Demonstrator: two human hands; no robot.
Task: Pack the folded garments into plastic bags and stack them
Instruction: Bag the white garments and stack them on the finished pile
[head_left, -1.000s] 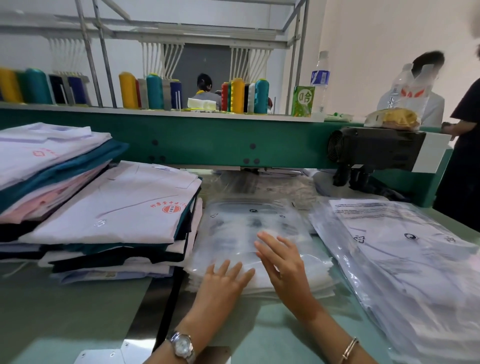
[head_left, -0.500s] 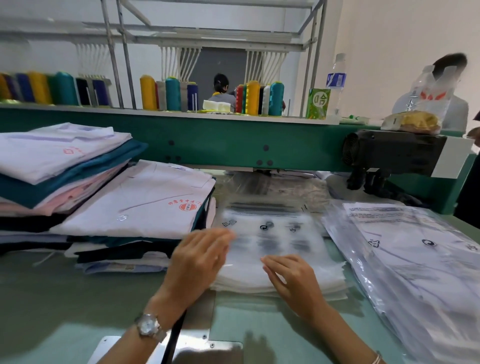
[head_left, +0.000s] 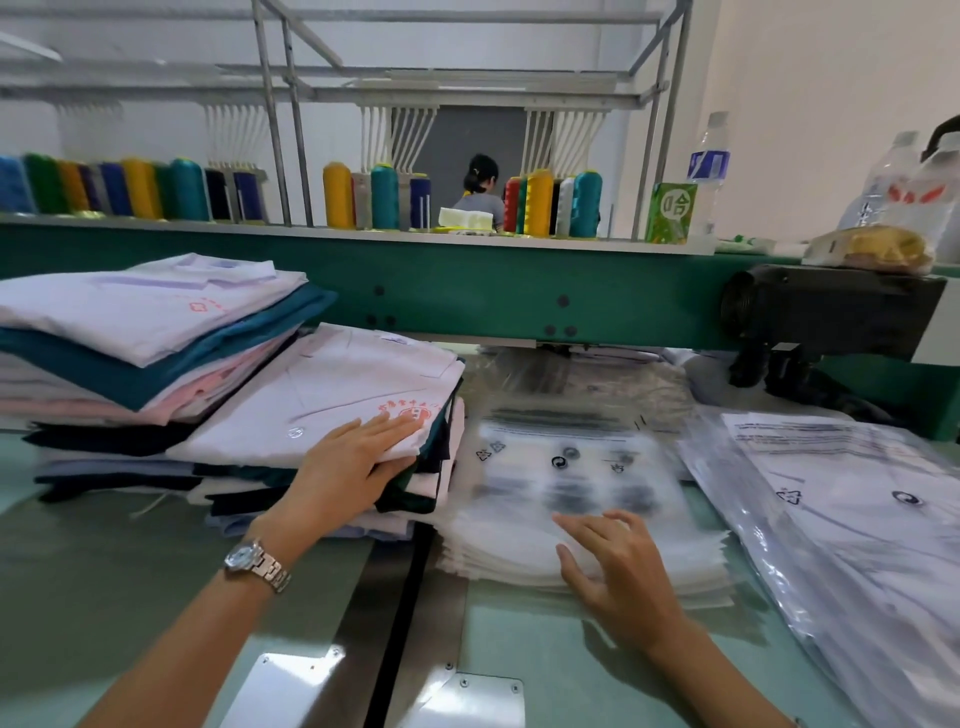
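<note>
A folded white garment (head_left: 322, 410) with a red emblem tops the nearer pile of folded clothes, left of centre. My left hand (head_left: 353, 462) lies on its near right corner, fingers flat on top and thumb tucked under the edge, pinching it. A stack of empty clear plastic bags (head_left: 566, 467) lies flat in the middle of the green table (head_left: 104, 582). My right hand (head_left: 618, 566) rests on the stack's near edge with fingers spread and relaxed. Bagged garments (head_left: 852, 519) are stacked at the right.
A taller pile of white, teal and pink folded garments (head_left: 135, 332) stands at the far left. A green machine beam (head_left: 467, 291) with a black motor (head_left: 831, 312) runs across behind. Thread cones, a bottle and a carton sit on top. A person stands in the background.
My left hand left the plastic bags, moved left and took hold of the top white garment's corner. My right hand slid back to the near edge of the bag stack.
</note>
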